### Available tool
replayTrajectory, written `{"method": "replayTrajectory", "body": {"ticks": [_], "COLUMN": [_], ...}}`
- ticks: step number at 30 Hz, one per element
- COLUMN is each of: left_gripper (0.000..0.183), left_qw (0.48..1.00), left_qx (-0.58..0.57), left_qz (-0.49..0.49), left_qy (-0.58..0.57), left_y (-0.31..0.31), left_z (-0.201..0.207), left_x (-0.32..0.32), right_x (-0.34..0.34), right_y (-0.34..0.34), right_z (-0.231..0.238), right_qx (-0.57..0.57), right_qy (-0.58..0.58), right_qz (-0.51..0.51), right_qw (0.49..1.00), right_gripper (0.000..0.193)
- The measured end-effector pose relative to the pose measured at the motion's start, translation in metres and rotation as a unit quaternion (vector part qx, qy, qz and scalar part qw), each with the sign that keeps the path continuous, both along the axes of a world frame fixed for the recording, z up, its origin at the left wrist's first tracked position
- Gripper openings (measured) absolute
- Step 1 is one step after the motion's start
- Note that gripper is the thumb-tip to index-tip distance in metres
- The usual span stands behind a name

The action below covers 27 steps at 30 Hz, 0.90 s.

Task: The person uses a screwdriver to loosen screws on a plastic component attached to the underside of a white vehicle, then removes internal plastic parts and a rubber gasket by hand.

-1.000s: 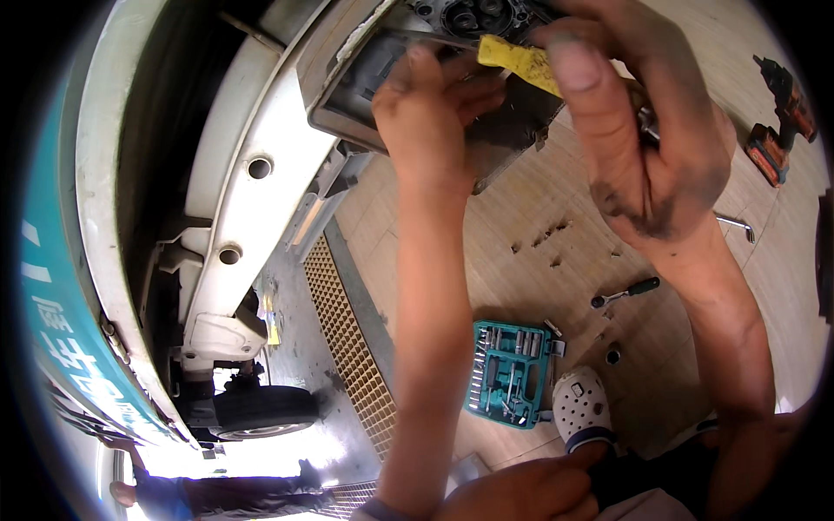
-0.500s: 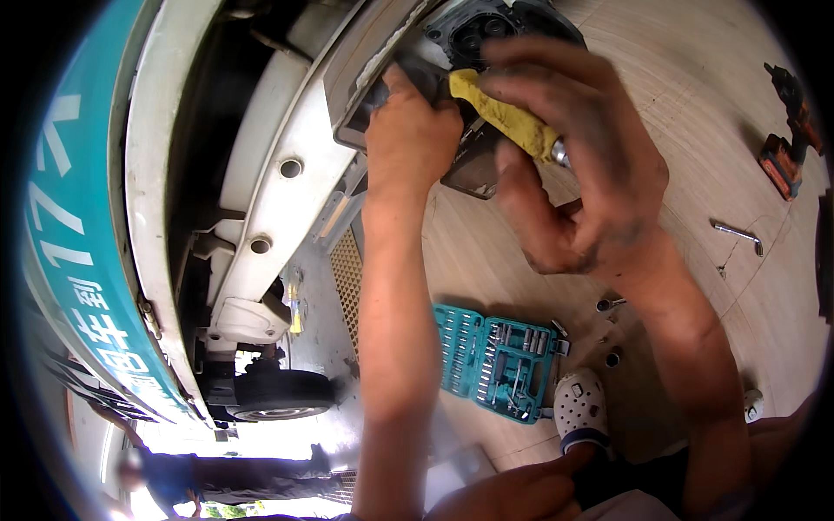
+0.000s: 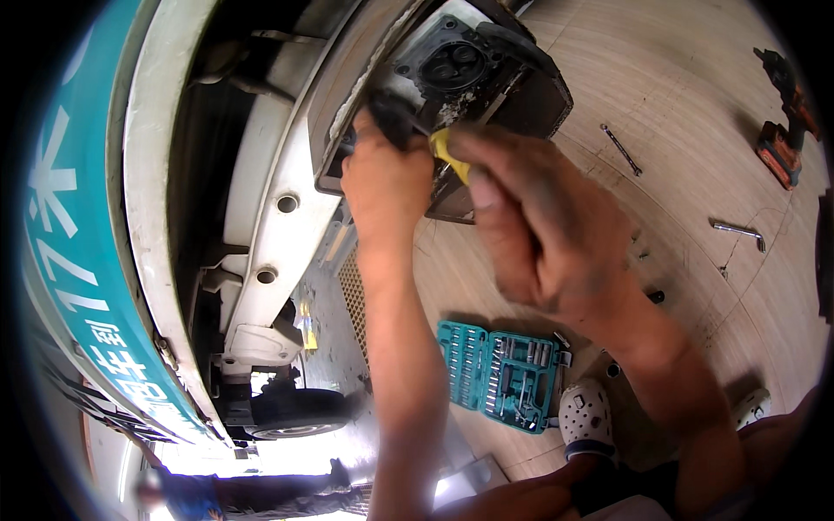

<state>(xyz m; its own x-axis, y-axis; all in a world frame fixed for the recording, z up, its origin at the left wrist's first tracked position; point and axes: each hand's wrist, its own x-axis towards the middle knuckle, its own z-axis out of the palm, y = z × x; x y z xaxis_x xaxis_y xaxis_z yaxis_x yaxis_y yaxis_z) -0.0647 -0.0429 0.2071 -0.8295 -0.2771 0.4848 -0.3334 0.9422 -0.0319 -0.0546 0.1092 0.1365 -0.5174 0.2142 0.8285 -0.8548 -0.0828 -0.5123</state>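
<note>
My right hand [image 3: 560, 230], smudged with dark grime, is closed around the yellow handle of a screwdriver [image 3: 449, 156]. The tool's tip end points toward a black part [image 3: 393, 120], but the contact point is blurred. My left hand [image 3: 388, 182] grips that black part with thumb and forefinger; most of the part is hidden by the fingers. Both hands work at a dark, box-shaped housing [image 3: 540, 97] beside the vehicle's white frame. On the housing's pale top sits a round black fitting [image 3: 452, 65], beyond the screwdriver.
A teal socket-set case [image 3: 483, 382] lies unfolded on the floor. To the right are a thin wrench [image 3: 621, 150], an L-shaped wrench [image 3: 738, 233] and an orange-black cordless tool [image 3: 778, 154]. My white clog [image 3: 585, 415] stands beside the case. Another person [image 3: 234, 495] is at lower left.
My right hand has moved down and left, bringing the screwdriver to the black part. The view has shifted, uncovering the round fitting and thin wrench. My left hand stays at the black part.
</note>
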Motion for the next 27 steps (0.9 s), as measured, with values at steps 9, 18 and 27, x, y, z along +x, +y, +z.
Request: {"method": "replayTrajectory", "body": {"ticks": [9, 18, 27], "left_gripper": [0.045, 0.032, 0.028], "left_qw": [0.955, 0.896, 0.871], "left_qx": [0.275, 0.426, 0.474], "left_qz": [-0.097, -0.072, -0.069], "left_qy": [0.051, 0.102, 0.112], "left_y": [-0.005, 0.006, 0.009], "left_z": [0.004, 0.006, 0.003], "left_x": [0.001, 0.0, -0.005], "right_x": [0.002, 0.002, -0.001], "right_y": [-0.004, 0.004, 0.001], "right_z": [-0.009, -0.009, -0.012], "right_qx": [-0.008, -0.004, -0.055], "right_qy": [-0.01, -0.028, -0.066], "right_qz": [0.035, 0.058, 0.072], "right_qw": [0.999, 0.998, 0.994], "right_gripper": [0.029, 0.028, 0.035]}}
